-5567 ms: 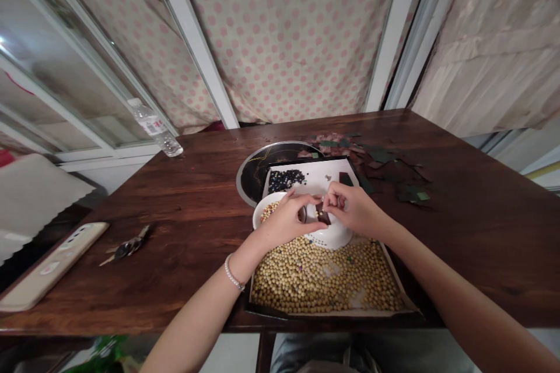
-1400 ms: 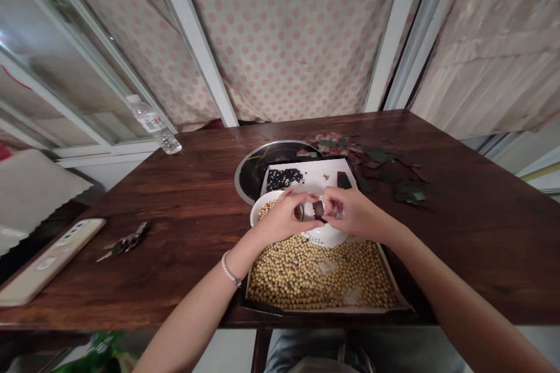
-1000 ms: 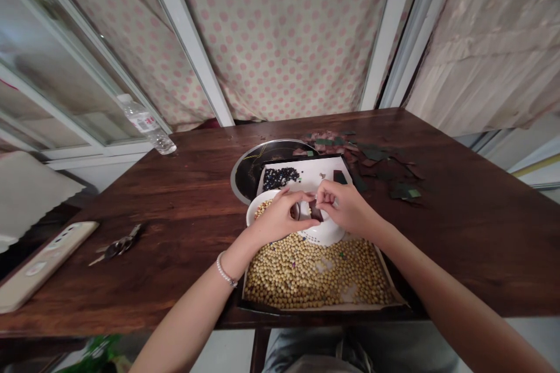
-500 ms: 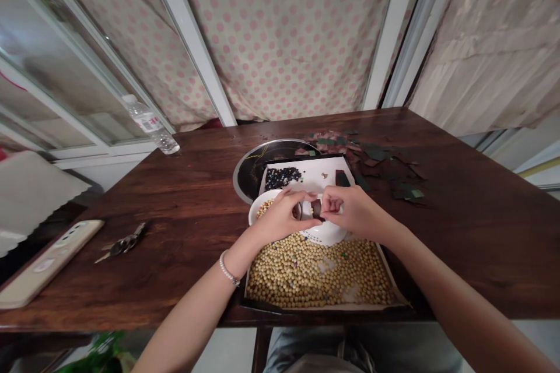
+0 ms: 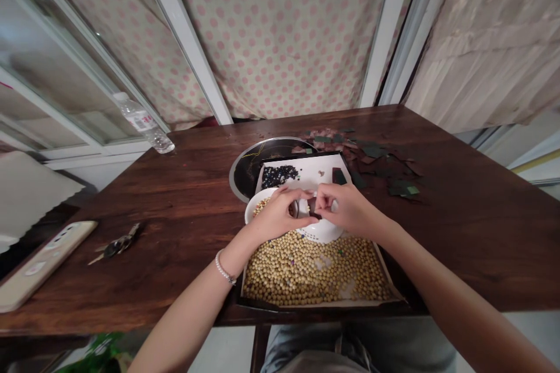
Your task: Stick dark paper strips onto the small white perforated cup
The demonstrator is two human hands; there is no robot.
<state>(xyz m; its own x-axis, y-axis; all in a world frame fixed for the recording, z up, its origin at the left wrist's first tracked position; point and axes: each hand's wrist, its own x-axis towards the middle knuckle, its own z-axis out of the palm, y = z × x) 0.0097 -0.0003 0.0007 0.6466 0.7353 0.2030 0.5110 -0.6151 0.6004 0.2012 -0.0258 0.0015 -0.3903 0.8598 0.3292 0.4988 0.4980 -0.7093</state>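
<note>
My left hand [image 5: 280, 213], with a beaded bracelet at its wrist, curls thumb and fingers around a small dark brown piece [image 5: 313, 208]. My right hand [image 5: 343, 205] has its fingers bent in and pinches the other side of that piece. Its kind is partly hidden by the fingers. Both hands are over white bowls; the left bowl [image 5: 250, 210] has small multicoloured beads in it, and the right bowl [image 5: 321, 234] shows its rim below my hands. Beneath lies a black-edged tray [image 5: 319, 162] with many round yellow beads [image 5: 301, 274] at its near end.
Dark beads [image 5: 277, 176] lie at the tray's far left. Behind is a round black plate [image 5: 245, 169]. Dark green and brown scraps [image 5: 371, 154] are scattered at the back right. On the left are a bottle [image 5: 144, 122], keys [image 5: 118, 245] and a phone [image 5: 48, 262].
The whole view has shifted slightly, so things appear a little further left. My hands keep nearly the same pose around the brown piece, with the right fingers bent in over it.
</note>
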